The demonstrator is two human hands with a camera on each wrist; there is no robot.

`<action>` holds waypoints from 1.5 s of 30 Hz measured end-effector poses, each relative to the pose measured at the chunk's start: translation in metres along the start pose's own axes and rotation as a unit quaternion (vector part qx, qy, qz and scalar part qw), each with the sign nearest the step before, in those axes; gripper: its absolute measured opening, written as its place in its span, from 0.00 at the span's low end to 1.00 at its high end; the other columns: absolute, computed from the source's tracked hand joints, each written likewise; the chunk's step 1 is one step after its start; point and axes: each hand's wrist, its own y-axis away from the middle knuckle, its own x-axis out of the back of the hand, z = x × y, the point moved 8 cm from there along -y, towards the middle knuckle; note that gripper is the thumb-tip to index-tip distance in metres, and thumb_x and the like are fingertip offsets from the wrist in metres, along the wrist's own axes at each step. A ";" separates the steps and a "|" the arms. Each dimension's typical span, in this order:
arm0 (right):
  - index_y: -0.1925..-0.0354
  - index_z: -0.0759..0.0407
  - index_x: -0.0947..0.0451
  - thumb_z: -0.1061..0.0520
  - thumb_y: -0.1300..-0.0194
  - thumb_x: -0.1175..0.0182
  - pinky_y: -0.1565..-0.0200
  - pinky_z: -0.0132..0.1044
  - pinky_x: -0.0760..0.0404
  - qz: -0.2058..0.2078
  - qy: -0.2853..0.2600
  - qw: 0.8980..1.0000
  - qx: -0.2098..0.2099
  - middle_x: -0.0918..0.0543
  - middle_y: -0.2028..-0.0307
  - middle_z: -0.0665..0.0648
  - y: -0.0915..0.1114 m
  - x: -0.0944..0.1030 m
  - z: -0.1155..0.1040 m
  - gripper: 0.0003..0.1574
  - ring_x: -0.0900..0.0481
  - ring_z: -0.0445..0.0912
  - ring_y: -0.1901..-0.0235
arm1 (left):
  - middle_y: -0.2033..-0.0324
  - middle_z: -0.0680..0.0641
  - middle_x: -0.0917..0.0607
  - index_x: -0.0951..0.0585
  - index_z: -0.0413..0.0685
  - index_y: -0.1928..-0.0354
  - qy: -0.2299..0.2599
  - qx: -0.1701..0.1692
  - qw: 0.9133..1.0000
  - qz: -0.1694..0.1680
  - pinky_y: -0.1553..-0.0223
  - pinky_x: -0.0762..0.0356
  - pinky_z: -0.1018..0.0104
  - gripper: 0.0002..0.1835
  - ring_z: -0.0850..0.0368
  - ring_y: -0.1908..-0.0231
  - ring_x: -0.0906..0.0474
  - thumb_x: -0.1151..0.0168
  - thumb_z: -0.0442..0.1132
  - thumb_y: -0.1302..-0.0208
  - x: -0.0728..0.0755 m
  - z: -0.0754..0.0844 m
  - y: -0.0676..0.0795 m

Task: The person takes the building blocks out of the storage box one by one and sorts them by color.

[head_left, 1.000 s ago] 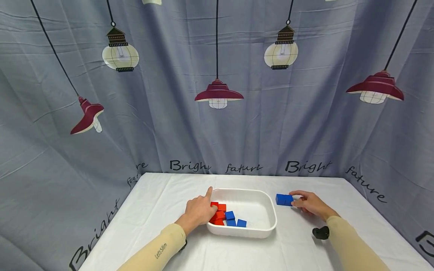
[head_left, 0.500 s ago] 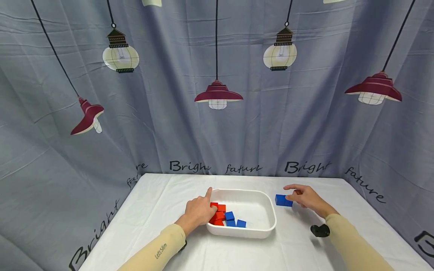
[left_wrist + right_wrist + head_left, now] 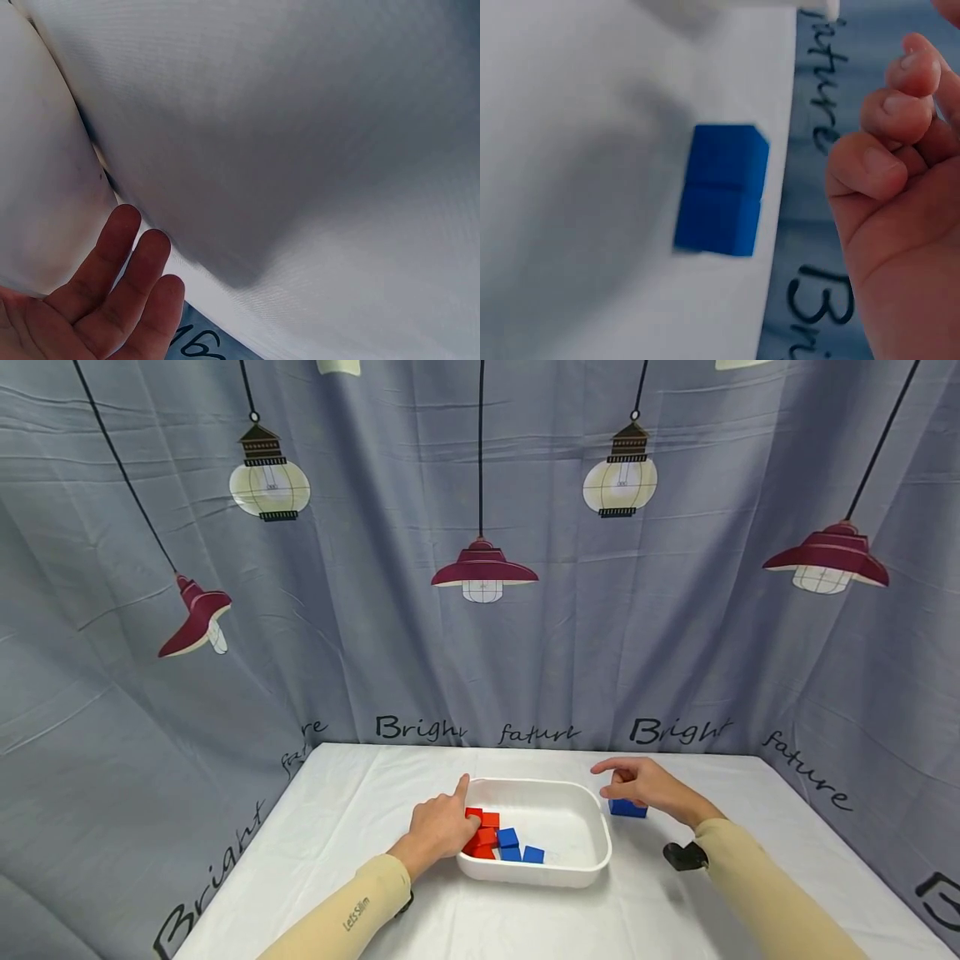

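Observation:
A white plastic tray (image 3: 540, 875) holds several red blocks (image 3: 486, 837) at its left end and a few blue blocks (image 3: 507, 837) beside them. My left hand (image 3: 437, 828) grips its left rim, thumb inside and index finger stretched along the edge. Three fingertips (image 3: 154, 251) show outside the tray in the left wrist view. Above a pair of blue blocks (image 3: 718, 191) to the tray's right is my right hand (image 3: 647, 785), holding nothing. Its thumb and index finger stand apart, while the other fingers bend loosely. In the head view this hand partly covers the pair.
A white cloth (image 3: 480, 927) covers the table. Behind it hangs a grey-blue curtain (image 3: 390, 635) with printed lamps and lettering. A black wrist device (image 3: 685, 857) sits below my right wrist.
My right hand has left the pair of blue blocks, risen and moved left over it toward the tray. The pair stays put. My left hand and the tray have not moved.

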 end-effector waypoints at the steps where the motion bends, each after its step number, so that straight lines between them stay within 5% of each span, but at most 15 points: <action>1: 0.38 0.54 0.23 0.46 0.39 0.29 0.73 0.38 0.29 -0.005 0.000 1.000 -0.001 0.23 0.72 0.55 -0.002 -0.002 -0.003 0.33 0.33 0.46 0.80 | 0.67 0.45 0.15 0.40 0.50 0.23 -0.001 0.000 1.000 0.001 0.61 0.23 0.53 0.40 0.50 0.69 0.22 0.43 0.52 0.35 0.000 0.000 0.000; 6: 0.39 0.54 0.23 0.50 0.37 0.31 0.74 0.37 0.30 -0.041 0.005 0.999 0.017 0.24 0.71 0.54 -0.006 -0.015 -0.020 0.30 0.35 0.45 0.81 | 0.59 0.42 0.13 0.39 0.50 0.23 -0.003 0.001 1.000 0.004 0.58 0.21 0.50 0.40 0.49 0.67 0.20 0.43 0.52 0.36 0.000 0.000 0.000; 17: 0.38 0.58 0.23 0.51 0.41 0.29 0.74 0.35 0.32 -0.126 0.010 0.991 0.050 0.26 0.74 0.52 -0.014 -0.046 -0.053 0.34 0.35 0.44 0.80 | 0.60 0.43 0.13 0.40 0.50 0.23 0.000 0.004 1.000 -0.004 0.58 0.22 0.51 0.41 0.50 0.67 0.22 0.43 0.53 0.36 -0.002 0.000 0.000; 27: 0.43 0.54 0.20 0.57 0.41 0.30 0.68 0.37 0.26 -0.194 -0.003 0.979 0.061 0.26 0.76 0.52 -0.022 -0.075 -0.067 0.27 0.34 0.45 0.81 | 0.59 0.43 0.13 0.40 0.50 0.23 0.001 0.006 1.000 -0.005 0.56 0.22 0.50 0.40 0.49 0.65 0.20 0.44 0.53 0.35 -0.001 -0.001 0.001; 45: 0.43 0.67 0.21 0.64 0.41 0.32 0.74 0.33 0.36 -0.300 -0.021 0.953 0.031 0.26 0.76 0.50 -0.034 -0.119 -0.060 0.26 0.35 0.44 0.78 | 0.62 0.43 0.14 0.40 0.50 0.23 -0.003 0.006 1.000 -0.007 0.57 0.22 0.50 0.40 0.50 0.67 0.22 0.43 0.53 0.35 -0.001 0.001 0.000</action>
